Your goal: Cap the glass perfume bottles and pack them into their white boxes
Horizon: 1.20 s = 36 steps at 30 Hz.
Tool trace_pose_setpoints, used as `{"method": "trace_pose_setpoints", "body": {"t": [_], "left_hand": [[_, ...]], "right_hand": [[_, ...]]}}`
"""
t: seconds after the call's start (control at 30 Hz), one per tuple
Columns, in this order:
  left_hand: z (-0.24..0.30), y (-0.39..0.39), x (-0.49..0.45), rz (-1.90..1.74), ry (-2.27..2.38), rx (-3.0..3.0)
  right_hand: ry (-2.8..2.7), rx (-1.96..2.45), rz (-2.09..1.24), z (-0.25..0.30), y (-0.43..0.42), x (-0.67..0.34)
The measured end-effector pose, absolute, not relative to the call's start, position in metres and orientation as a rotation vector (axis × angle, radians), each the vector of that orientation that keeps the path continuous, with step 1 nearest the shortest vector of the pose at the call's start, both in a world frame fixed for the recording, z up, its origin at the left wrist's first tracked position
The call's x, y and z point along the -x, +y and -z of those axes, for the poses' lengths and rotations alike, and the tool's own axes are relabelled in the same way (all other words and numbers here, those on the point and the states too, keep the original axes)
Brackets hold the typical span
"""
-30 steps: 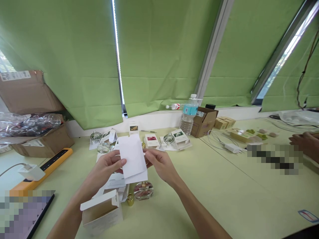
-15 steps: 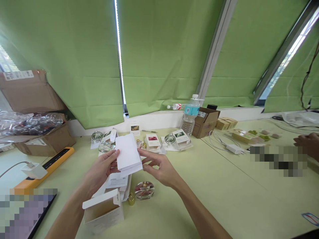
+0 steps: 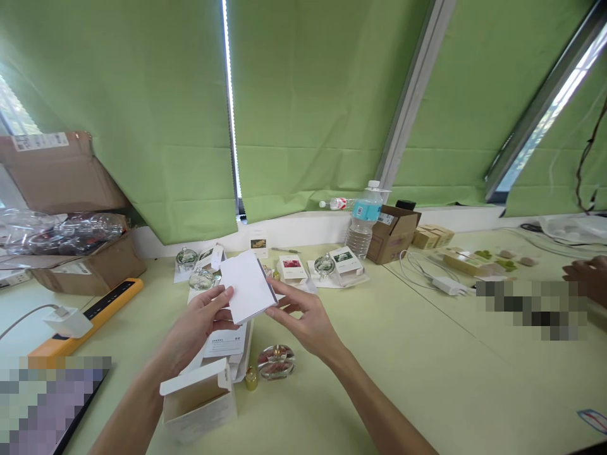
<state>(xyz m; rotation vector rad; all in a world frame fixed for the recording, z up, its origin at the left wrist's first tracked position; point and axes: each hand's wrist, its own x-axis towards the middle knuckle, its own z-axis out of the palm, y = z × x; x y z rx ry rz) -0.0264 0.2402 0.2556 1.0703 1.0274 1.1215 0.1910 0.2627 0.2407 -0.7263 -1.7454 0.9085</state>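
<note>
Table (image 3: 427, 379), pale green, one seam; green blinds (image 3: 308, 95) behind. At left: carton (image 3: 109, 265), orange power strip (image 3: 111, 309). At rear: water bottle (image 3: 364, 221). At front: white box (image 3: 199, 411), open; gold cap (image 3: 251, 378); pink bottle (image 3: 276, 363), upright. Paper (image 3: 246, 287), white, folded: raised above table, tilted, between both hands. Left hand (image 3: 211, 311): thumb on top, fingers beneath, pinching left edge. Right hand (image 3: 301, 313): finger and thumb closed on right edge. Forearms angled inward.
</note>
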Motion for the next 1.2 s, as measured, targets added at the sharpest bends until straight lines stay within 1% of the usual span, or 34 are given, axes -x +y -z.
{"method": "trace_pose_setpoints", "body": {"t": [0.13, 0.33, 0.57, 0.9, 1.2], "left_hand": [[-0.253, 0.241, 0.028, -1.125, 1.029, -1.096], [-0.256, 0.238, 0.026, -1.120, 1.031, -1.118], [-0.263, 0.235, 0.023, -1.160, 1.062, -1.187], [-0.274, 0.228, 0.025, -1.077, 1.115, -1.362], [-0.277, 0.222, 0.023, -1.020, 1.064, -1.552]], "right_hand": [[-1.785, 0.684, -0.879, -0.241, 0.262, -0.190], [-1.763, 0.756, -0.964, -0.243, 0.262, -0.191], [-1.742, 0.744, -1.057, -0.243, 0.259, -0.189], [-1.713, 0.826, -1.149, -0.240, 0.257, -0.186], [-1.664, 0.861, -1.171, -0.237, 0.261, -0.185]]}}
